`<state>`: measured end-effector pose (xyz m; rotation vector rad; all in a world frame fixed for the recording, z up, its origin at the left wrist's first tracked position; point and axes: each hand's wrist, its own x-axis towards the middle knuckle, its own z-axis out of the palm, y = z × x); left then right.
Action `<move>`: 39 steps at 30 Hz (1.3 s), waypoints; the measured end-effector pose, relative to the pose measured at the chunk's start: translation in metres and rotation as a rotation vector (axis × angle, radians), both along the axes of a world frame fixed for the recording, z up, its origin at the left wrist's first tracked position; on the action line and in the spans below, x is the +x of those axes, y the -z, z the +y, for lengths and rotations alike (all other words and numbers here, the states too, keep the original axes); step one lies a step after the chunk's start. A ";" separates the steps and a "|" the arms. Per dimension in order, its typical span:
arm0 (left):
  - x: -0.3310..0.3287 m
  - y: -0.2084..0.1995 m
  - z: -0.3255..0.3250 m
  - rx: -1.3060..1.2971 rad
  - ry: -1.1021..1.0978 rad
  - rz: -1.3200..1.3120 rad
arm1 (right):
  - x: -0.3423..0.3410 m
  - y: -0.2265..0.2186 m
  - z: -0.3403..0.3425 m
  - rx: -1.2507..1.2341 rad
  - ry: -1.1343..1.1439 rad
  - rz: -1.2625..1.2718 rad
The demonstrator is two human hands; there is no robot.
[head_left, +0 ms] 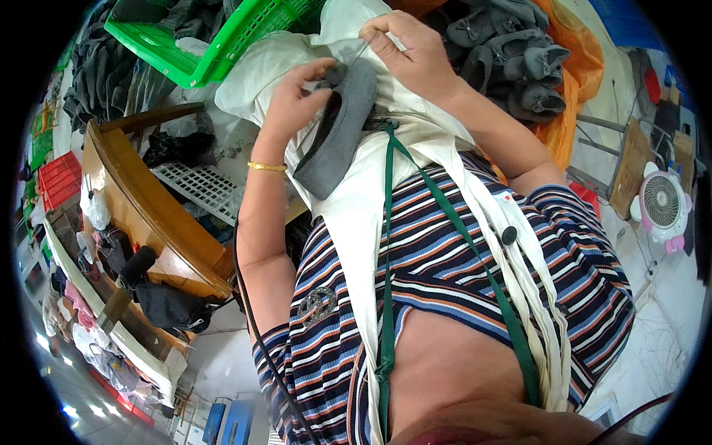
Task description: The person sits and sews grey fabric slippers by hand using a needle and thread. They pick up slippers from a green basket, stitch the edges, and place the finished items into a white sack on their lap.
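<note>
A grey fabric flat shoe (343, 133) lies tilted over my lap, on the white apron (259, 74). My left hand (295, 100), with a gold bracelet at the wrist, is closed at the shoe's upper end. Its fingertips pinch a small dark grey bow-like piece (336, 74) there. Above and to the right, my right hand (415, 55) is raised, thumb and forefinger pressed together on a thin dark thread (362, 50) that runs down toward the bow. Whether a needle is in those fingers cannot be made out.
A green plastic basket (189, 70) with grey pieces stands at the upper left. Several grey shoes (512, 59) are piled on orange sheeting (586, 52) at the upper right. A curved wooden table (141, 200) is at the left; a fan (661, 196) stands far right.
</note>
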<state>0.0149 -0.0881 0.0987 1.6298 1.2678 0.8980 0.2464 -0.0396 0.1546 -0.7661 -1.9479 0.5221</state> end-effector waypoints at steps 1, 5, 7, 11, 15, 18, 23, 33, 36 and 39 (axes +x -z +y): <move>0.005 -0.016 0.000 0.157 -0.132 0.102 | 0.005 -0.005 0.002 0.103 0.019 -0.063; 0.021 -0.028 0.006 -0.178 -0.224 0.113 | 0.009 -0.013 -0.010 0.332 -0.082 -0.197; 0.029 -0.011 0.011 -0.256 -0.092 0.236 | 0.007 -0.020 -0.021 0.430 -0.153 -0.218; 0.022 -0.012 0.000 -0.514 -0.066 0.047 | 0.035 -0.024 -0.029 0.258 -0.339 -0.352; 0.008 -0.003 -0.013 -0.632 -0.095 -0.185 | 0.081 -0.032 -0.026 -0.895 -0.480 -0.163; 0.010 -0.003 -0.017 -0.634 -0.140 -0.181 | 0.060 -0.031 -0.018 -0.710 -0.388 -0.283; 0.011 -0.007 -0.020 -0.595 -0.171 -0.132 | -0.001 0.018 -0.005 -0.320 -0.266 -0.418; 0.004 0.007 -0.020 -0.556 -0.196 -0.302 | -0.023 0.047 0.004 -0.012 -0.211 -0.683; 0.006 0.021 -0.021 -0.572 -0.180 -0.382 | -0.023 0.052 0.000 -0.255 -0.234 -0.540; 0.010 0.023 -0.022 -0.568 -0.178 -0.389 | -0.030 0.057 -0.010 -0.238 -0.219 -0.447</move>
